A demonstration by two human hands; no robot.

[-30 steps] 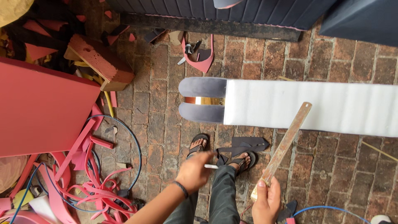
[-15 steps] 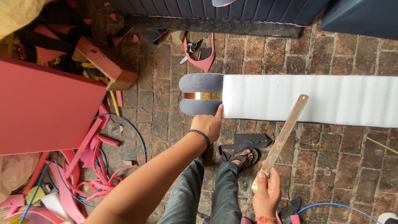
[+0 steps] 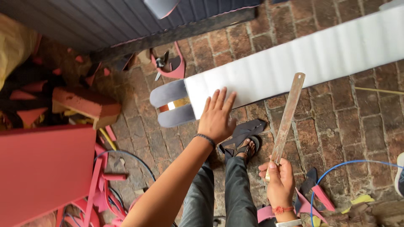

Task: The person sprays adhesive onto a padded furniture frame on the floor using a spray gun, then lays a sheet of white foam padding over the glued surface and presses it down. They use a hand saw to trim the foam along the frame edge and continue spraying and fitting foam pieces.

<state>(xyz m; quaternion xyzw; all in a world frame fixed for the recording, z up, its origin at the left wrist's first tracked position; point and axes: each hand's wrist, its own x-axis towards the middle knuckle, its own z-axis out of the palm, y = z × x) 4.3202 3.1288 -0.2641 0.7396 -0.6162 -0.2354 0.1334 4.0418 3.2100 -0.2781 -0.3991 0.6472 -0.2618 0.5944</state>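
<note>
Wooden ruler (image 3: 286,120) is gripped at its lower end by the right hand (image 3: 280,183), blade angled toward the white foam sheet (image 3: 303,63). Left hand (image 3: 216,115) is spread flat, fingers unclenched, on the sheet's near end, beside 2 grey rounded pads (image 3: 168,105). Measuring looks in hand; the ruler would need laying flat. Pink offcuts (image 3: 101,185) crowd the brick floor (image 3: 336,126).

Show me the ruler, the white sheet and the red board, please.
ruler (image 3: 287,117), head view, middle of its blade.
white sheet (image 3: 294,67), head view, middle of its top face.
red board (image 3: 42,168), head view, middle of its flat face.
</note>
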